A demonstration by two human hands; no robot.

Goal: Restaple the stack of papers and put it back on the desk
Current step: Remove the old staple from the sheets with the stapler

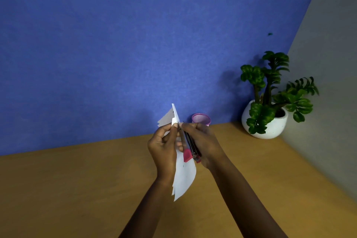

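I hold a stack of white papers (184,176) edge-on above the wooden desk (77,189), its sheets fanned a little at top and bottom. My left hand (164,147) grips the stack from the left, fingers pinching near its upper part. My right hand (204,143) is closed around a small stapler (190,149) with a red end and dark metal body. The stapler's front end meets the paper's edge by my left fingertips.
A pink mesh pen cup (201,119) stands on the desk behind my hands against the blue wall. A green plant in a round white pot (264,121) sits in the far right corner beside a grey wall.
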